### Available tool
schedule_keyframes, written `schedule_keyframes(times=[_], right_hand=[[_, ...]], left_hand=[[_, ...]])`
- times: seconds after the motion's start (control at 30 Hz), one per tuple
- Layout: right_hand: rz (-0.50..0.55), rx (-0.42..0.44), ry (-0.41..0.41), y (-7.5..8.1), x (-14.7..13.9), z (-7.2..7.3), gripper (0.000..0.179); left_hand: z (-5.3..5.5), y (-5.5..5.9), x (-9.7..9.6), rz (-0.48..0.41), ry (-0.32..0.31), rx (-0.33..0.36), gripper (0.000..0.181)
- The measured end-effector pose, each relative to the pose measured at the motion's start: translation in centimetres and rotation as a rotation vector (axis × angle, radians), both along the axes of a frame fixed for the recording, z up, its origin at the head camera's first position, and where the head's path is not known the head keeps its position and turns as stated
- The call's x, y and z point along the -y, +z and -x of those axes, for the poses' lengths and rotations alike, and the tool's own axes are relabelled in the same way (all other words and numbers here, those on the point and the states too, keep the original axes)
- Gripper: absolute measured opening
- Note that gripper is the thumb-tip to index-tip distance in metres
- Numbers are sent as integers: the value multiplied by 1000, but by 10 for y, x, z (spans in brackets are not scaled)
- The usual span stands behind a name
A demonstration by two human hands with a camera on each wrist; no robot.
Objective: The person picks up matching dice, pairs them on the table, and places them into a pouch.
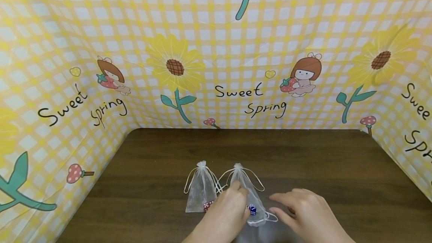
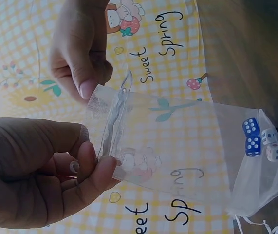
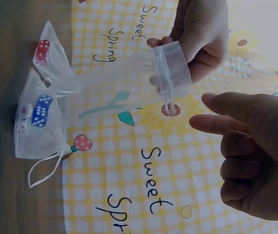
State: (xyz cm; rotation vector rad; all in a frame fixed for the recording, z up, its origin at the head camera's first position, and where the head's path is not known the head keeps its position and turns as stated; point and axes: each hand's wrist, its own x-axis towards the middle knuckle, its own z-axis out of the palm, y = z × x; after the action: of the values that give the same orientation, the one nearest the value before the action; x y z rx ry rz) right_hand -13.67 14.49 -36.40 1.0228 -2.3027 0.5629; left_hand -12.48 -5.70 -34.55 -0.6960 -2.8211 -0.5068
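Observation:
My left hand (image 1: 224,207) pinches the mouth edge of a sheer white organza drawstring bag (image 2: 177,141). The held bag stretches away from me, its gathered drawstring band (image 2: 113,122) close to the fingertips. Just right of the bag's mouth is my right hand (image 1: 303,209), thumb and forefinger extended and apart, other fingers curled, holding nothing. Blue dice (image 3: 42,111) and white dice (image 3: 24,118) show at the held bag's far end; I cannot tell whether they lie inside it or in the bag behind.
Two closed organza bags stand on the dark wooden table (image 1: 152,156). The left bag (image 1: 199,194) has red dice (image 1: 208,205) at its bottom; the other bag (image 1: 237,173) is partly behind my left hand. Yellow checked cloth (image 1: 216,48) walls the back and sides.

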Motion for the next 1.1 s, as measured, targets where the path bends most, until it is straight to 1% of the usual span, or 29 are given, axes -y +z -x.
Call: schedule_keyframes(times=[0.13, 0.2, 0.33, 0.43, 0.5, 0.53, 0.6, 0.73, 0.77, 0.83, 0.9, 1.0, 1.1], right_hand=[[-41, 80, 25, -6, -4, -1, 27], [-64, 98, 44, -9, -5, 0, 28], [-72, 88, 79, -16, -4, 3, 22], [-31, 79, 90, -18, -3, 4, 17], [4, 68, 83, -17, -2, 4, 18], [22, 57, 76, -17, -2, 4, 18], [52, 35, 51, -14, -3, 4, 15], [78, 21, -20, -9, -5, 3, 16], [79, 24, -36, -8, -6, 3, 17], [82, 33, -61, -6, -7, 2, 21], [84, 22, -80, -5, -9, 2, 20], [85, 10, -97, -4, -11, 3, 18], [88, 3, -116, -4, -14, 3, 20]], left_hand=[[0, 1, 1, -2, -7, -25, 25], [0, 1, 2, -5, -13, -37, 25], [1, 1, 4, -9, -27, -67, 26], [1, 1, 6, -27, -37, -85, 24], [0, 2, 7, -51, -39, -98, 19], [0, 3, 7, -61, -40, -93, 17], [-1, 5, 8, -72, -43, -64, 19], [-1, 9, 10, -81, -59, 31, 50], [-1, 10, 11, -81, -66, 44, 55], [-1, 10, 11, -82, -77, 42, 58], [-1, 10, 11, -77, -80, 20, 53], [-1, 9, 11, -78, -80, -34, 38], [0, 7, 11, -101, -87, -70, 27]])
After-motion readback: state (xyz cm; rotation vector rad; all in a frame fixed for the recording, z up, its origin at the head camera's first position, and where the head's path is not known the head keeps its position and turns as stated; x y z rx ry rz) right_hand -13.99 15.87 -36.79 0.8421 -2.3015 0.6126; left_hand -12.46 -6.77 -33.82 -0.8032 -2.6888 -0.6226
